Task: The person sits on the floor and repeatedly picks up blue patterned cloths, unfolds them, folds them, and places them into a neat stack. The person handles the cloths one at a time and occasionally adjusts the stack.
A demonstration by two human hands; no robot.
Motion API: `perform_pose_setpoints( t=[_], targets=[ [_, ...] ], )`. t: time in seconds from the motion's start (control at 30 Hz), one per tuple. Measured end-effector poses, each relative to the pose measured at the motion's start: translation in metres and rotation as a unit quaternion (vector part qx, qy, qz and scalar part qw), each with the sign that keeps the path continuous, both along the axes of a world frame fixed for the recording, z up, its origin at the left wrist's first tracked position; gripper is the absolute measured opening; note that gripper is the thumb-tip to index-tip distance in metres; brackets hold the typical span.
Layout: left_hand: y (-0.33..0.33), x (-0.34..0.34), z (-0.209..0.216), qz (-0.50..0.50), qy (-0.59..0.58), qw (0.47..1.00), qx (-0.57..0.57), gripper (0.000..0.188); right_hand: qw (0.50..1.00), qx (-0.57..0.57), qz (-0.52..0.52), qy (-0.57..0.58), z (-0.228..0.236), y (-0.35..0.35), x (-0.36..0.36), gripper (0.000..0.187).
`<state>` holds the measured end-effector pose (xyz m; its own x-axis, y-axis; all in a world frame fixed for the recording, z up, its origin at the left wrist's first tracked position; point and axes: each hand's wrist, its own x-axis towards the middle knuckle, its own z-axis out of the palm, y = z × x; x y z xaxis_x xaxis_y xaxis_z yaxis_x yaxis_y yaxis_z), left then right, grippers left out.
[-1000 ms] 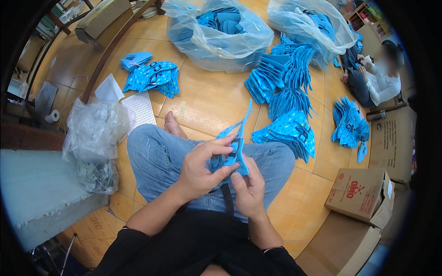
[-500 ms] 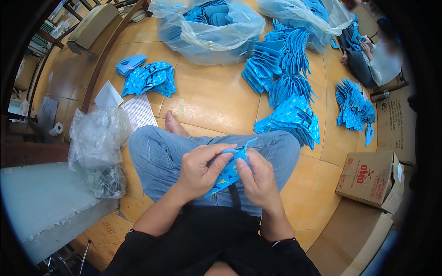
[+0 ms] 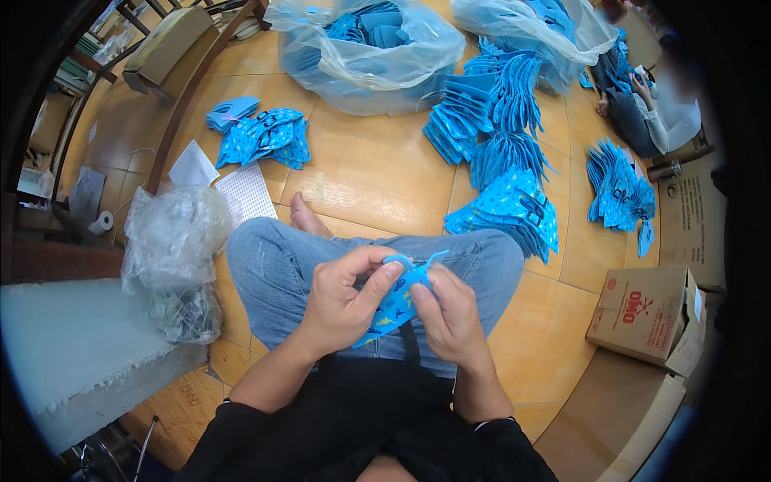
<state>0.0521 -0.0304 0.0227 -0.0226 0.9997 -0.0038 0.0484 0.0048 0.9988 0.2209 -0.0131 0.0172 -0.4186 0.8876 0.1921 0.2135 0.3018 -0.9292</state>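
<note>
Over my lap, both hands hold one flat blue piece [image 3: 393, 308] of sheet material printed with small yellow and dark blue shapes. My left hand [image 3: 341, 296] pinches its upper left side between thumb and fingers. On the other side, my right hand [image 3: 454, 315] grips the upper right edge, thumb in front. Between the hands the top edge is parted, with a thin blue strip curling up. The fingers behind the piece are hidden.
Stacked blue pieces [image 3: 506, 213] lie on the tiled floor beyond my right knee, others [image 3: 265, 138] ahead left. Two plastic bags [image 3: 369, 72] of blue pieces stand far off. Cardboard boxes [image 3: 642, 317] are at right, a crumpled clear bag [image 3: 173, 241] at left. Another person [image 3: 650, 112] sits far right.
The top edge of the blue piece has spread wider between my hands, its left corner now curling up. My left hand has shifted slightly left and down.
</note>
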Motion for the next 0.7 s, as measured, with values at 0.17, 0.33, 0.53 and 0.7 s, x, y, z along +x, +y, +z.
perform_pose_setpoints(
  t=[0.17, 0.33, 0.53, 0.7],
  targets=[
    [-0.0005, -0.0012, 0.0036, -0.004, 0.026, 1.000, 0.007, 0.015, 1.000, 0.006, 0.002, 0.009, -0.0008, 0.0001, -0.0001, 0.007],
    [-0.0001, -0.0015, 0.0038, 0.002, 0.045, 0.999, 0.023, 0.015, 1.000, 0.015, 0.004, 0.009, -0.0025, 0.0005, -0.0004, 0.008],
    [-0.0008, -0.0024, 0.0045, 0.001, 0.041, 0.999, 0.019, 0.015, 1.000, 0.021, 0.003, 0.017, -0.0065, 0.0004, -0.0018, 0.008],
    [-0.0009, -0.0029, 0.0023, 0.002, 0.049, 0.999, 0.023, 0.015, 1.000, 0.016, 0.005, 0.012, -0.0067, 0.0001, -0.0014, 0.009]
  ],
)
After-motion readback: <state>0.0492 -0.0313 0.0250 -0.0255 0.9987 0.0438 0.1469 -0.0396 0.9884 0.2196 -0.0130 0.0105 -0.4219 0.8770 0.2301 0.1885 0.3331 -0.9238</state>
